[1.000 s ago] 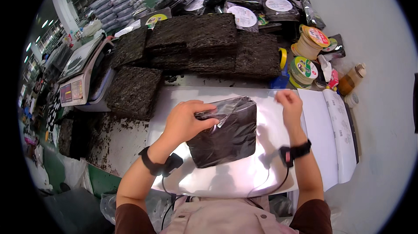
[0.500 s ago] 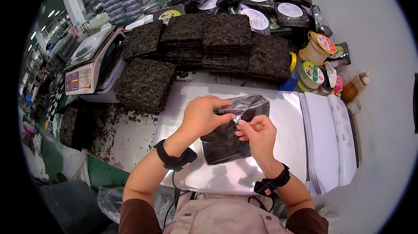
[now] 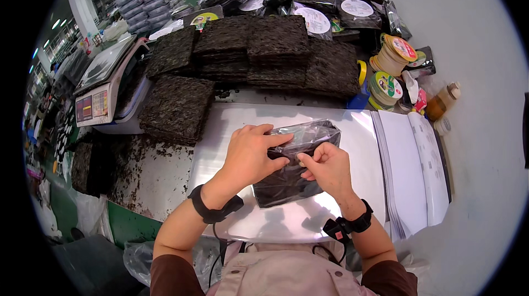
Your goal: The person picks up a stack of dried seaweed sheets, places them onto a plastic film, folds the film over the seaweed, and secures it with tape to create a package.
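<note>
Black and glossy, the packet (image 3: 287, 184) lies beneath our left fingers (image 3: 280, 139), which rest on it with thumb and forefinger spread apart. Our right fingers (image 3: 307, 160) are bunched against it, though whether they pinch its film (image 3: 312, 130) we cannot tell. Dark stacks (image 3: 278, 37) stand beyond both.

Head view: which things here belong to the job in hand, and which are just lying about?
Seemingly in the job:
- dark film-wrapped packet, touched by left hand and right hand
- glossy pale sheet beneath it
- perhaps dark sheet stacks, untouched

Apparently just lying about:
- scale
- bottle of amber liquid
- white papers
</note>
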{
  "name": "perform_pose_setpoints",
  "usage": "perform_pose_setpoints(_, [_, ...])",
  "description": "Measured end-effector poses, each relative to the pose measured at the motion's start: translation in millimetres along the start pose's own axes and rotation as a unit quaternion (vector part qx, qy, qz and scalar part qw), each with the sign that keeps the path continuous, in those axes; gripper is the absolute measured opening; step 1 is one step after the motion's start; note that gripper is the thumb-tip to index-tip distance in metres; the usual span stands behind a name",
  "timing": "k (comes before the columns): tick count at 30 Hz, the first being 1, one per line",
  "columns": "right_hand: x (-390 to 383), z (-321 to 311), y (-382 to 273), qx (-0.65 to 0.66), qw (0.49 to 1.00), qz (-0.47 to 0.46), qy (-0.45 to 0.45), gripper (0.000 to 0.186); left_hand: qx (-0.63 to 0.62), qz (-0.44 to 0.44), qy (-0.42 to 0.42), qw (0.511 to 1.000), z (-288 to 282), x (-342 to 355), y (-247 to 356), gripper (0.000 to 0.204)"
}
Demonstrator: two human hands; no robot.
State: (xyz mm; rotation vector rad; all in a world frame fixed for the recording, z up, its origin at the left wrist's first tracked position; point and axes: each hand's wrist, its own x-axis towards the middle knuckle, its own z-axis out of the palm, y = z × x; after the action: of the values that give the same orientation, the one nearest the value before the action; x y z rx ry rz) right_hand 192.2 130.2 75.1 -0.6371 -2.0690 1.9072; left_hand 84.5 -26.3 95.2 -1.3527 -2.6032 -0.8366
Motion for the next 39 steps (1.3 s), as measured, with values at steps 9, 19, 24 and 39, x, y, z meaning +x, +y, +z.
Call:
perform_pose_setpoints(9, [-3.9, -2.6, -3.9, -0.145, 0.988, -0.058, -0.001, 0.033, 0.011, 0.022, 0.022, 0.999, 2.2, -3.3, 1.5, 0.048])
perform_pose_setpoints(19, [-7.0, -10.4, 9.5, 0.020, 0.983, -0.145, -0.114, 0.017, 0.004, 0.030, 0.020, 0.999, 1.7, -4.1, 6.0, 0.050])
perform_pose_setpoints(24, [-5.5, -17.2, 8.3, 0.206, 0.953, -0.092, -0.201, 0.009, -0.013, 0.034, 0.007, 0.999, 1.0, -3.1, 4.9, 0.052])
perform_pose_setpoints(39, [-31.1, -360.6, 103.3, -0.463, 0.836, -0.006, 0.294, 0.020, -0.186, 0.008, -0.075, 0.980, 0.9, 30.5, -22.9, 0.061])
